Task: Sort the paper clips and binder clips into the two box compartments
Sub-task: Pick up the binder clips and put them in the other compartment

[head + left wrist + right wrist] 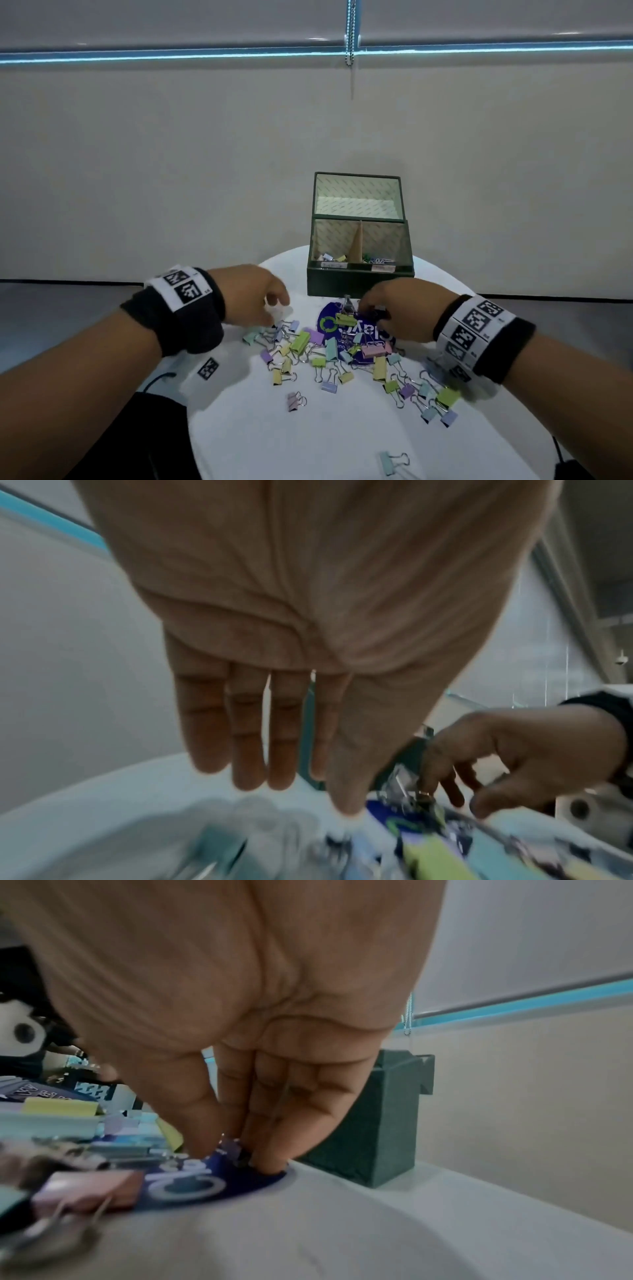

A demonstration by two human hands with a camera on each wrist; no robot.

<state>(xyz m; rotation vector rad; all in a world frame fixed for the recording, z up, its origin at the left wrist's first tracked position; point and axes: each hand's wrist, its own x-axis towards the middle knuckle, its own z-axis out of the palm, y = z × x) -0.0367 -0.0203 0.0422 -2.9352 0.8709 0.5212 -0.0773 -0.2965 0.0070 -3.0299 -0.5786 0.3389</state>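
A dark green cardboard box with its lid raised is seen at the centre of the head view, at the far edge of a round white table. Two compartments are formed inside it by a tan divider: a few pastel binder clips are held in the left one, and small wire paper clips in the right one. Below the box, a scattered heap of pastel binder clips in green, pink, purple, blue and yellow is spread across the middle of the frame, partly over a dark blue round printed disc. The right hand is lowered at the upper edge of this disc, just in front of the box; in the right wrist view its fingertips and thumb are drawn together and pinched on a small dark clip lying against the disc, though which kind of clip it is cannot be told. The left hand is held over the upper left edge of the heap; in the left wrist view its fingers are seen straight, side by side and pointing down, with nothing held, their tips just above the blurred clips. A lone blue binder clip lies apart near the bottom of the head view.
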